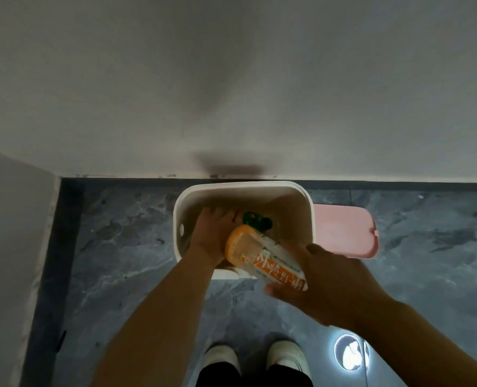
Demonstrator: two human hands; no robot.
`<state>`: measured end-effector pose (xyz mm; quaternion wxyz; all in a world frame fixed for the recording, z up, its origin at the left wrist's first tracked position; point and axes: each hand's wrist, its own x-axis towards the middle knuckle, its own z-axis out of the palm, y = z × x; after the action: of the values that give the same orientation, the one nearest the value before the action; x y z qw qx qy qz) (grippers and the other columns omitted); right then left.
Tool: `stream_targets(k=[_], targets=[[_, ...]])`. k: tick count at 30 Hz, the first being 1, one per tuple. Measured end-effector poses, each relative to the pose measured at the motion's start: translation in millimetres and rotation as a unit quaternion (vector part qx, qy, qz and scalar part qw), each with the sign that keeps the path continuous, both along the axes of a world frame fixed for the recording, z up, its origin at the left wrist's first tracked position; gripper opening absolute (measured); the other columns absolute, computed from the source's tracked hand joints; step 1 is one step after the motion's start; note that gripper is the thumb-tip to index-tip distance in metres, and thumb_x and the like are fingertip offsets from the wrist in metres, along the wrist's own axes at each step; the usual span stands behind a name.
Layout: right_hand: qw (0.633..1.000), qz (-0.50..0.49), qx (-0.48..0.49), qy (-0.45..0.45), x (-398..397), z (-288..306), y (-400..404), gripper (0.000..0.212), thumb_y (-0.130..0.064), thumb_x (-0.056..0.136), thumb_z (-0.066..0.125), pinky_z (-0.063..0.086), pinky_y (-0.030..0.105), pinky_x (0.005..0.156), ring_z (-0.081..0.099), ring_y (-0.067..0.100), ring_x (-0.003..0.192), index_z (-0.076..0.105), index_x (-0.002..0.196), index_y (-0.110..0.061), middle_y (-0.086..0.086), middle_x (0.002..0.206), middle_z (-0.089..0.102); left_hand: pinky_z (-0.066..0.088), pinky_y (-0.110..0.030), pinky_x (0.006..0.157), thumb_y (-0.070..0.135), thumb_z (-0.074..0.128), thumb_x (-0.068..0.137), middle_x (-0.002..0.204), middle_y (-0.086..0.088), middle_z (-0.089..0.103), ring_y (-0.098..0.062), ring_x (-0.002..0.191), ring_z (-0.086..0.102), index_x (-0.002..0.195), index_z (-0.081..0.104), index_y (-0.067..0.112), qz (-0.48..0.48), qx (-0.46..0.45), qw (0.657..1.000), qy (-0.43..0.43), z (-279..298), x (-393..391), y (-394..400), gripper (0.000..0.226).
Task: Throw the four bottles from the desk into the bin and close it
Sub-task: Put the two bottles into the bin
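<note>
Our right hand [324,283] has its fingers [276,290] wrapped round a smooth see-through bottle [265,255] with an orange label and orange end, tilted over the bin's near edge. Our left hand [212,236] reaches down inside the white bin [308,219]; we cannot tell what its fingers do. Something shiny and green [255,220] lies in the bin just past them. The pink lid [343,230] lies flat beside the bin on the dark marbled floor [125,233], against the pale wall [231,93].
</note>
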<state>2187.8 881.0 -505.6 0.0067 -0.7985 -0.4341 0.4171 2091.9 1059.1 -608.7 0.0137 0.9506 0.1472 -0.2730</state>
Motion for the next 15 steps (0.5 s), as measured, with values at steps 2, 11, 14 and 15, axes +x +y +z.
stream_targets(k=[2,11,14,15], targets=[[1.0,0.011,-0.01,-0.009,2,-4,8,0.079,-0.08,0.07,0.038,0.049,0.027,0.075,0.061,0.01,0.09,0.021,0.135,-0.038,-0.006,0.125,0.057,0.03,-0.041,0.106,0.043,0.063,0.075,0.132,-0.004,0.049,-0.026,0.123,0.041,0.127,0.038,0.022,0.004,-0.012,1.0,-0.016,0,0,4,0.062],[0.998,0.042,-0.031,-0.022,7,1,24,0.067,-0.066,0.08,0.043,0.048,0.034,0.082,0.061,0.016,0.097,0.025,0.135,-0.034,-0.002,0.127,0.055,0.047,-0.037,0.091,0.029,0.052,0.089,0.131,-0.004,0.052,-0.021,0.119,0.048,0.12,0.05,0.017,0.159,-0.1,0.981,-0.056,37,-22,14,0.033],[0.996,0.072,-0.03,-0.04,3,-2,35,0.063,-0.059,0.083,0.045,0.046,0.037,0.086,0.059,0.024,0.107,0.027,0.136,-0.03,0.003,0.127,0.055,0.048,-0.037,0.084,0.023,0.043,0.094,0.126,-0.009,0.055,-0.024,0.11,0.053,0.119,0.053,0.012,0.264,-0.14,0.944,-0.141,52,-34,14,0.029],[0.994,0.089,-0.032,-0.045,1,-5,41,0.062,-0.056,0.084,0.046,0.045,0.038,0.088,0.058,0.026,0.108,0.028,0.136,-0.028,0.006,0.127,0.055,0.047,-0.035,0.084,0.022,0.043,0.094,0.122,-0.011,0.058,-0.025,0.106,0.055,0.118,0.054,0.011,0.281,-0.15,0.934,-0.162,56,-38,13,0.029]])
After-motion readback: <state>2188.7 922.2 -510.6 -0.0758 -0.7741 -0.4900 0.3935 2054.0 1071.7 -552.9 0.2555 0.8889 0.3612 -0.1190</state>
